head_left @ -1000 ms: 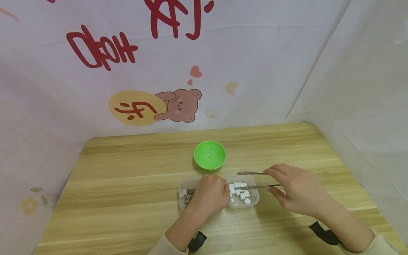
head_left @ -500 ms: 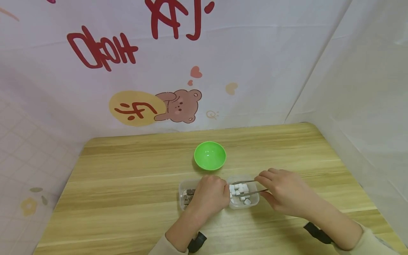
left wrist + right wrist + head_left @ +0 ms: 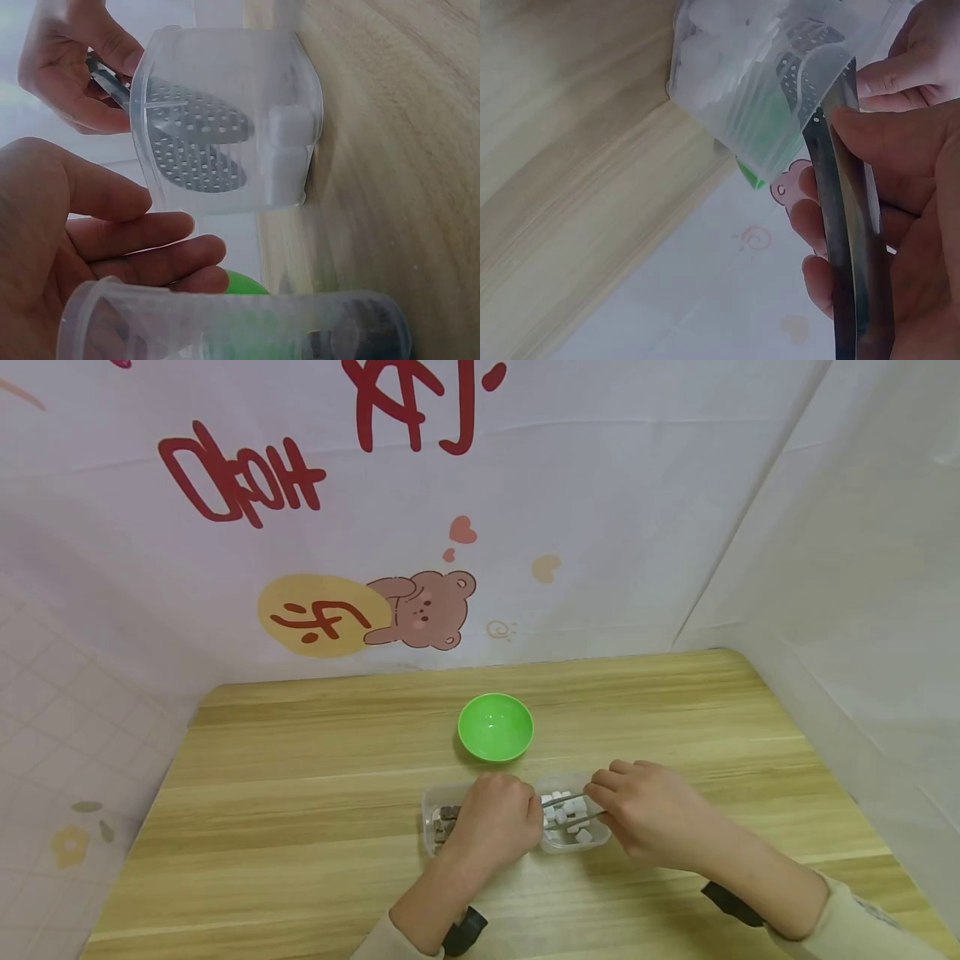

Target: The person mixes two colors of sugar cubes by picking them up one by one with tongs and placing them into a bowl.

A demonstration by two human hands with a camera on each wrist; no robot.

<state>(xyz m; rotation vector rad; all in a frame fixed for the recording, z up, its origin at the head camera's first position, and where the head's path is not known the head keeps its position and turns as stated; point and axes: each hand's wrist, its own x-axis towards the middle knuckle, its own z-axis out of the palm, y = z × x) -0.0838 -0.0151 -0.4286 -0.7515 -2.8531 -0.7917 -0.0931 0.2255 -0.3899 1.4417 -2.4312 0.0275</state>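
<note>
Silver tongs with perforated ends (image 3: 199,124) reach into a clear plastic container (image 3: 600,835) that holds several small white cubes (image 3: 562,814). My right hand (image 3: 648,814) grips the tongs between thumb and fingers, as the right wrist view also shows. Both tong ends are inside the container, slightly apart, above the cubes (image 3: 291,150) along its bottom; no cube is visible between them. My left hand (image 3: 495,818) is between this container and a second clear container (image 3: 429,806) with brown chunks (image 3: 445,822). Its fingers (image 3: 161,262) look fairly straight, the thumb at the rim of the cube container.
A bright green bowl (image 3: 495,727) stands on the wooden table (image 3: 322,777), behind the two containers. White sheeting (image 3: 600,468) with red characters and a printed bear rises at the back and sides of the table.
My right hand has moved left and slightly down with the tongs, bringing their ends lower into the container of white cubes. The tong arms have drawn closer together. My left hand has stayed in place.
</note>
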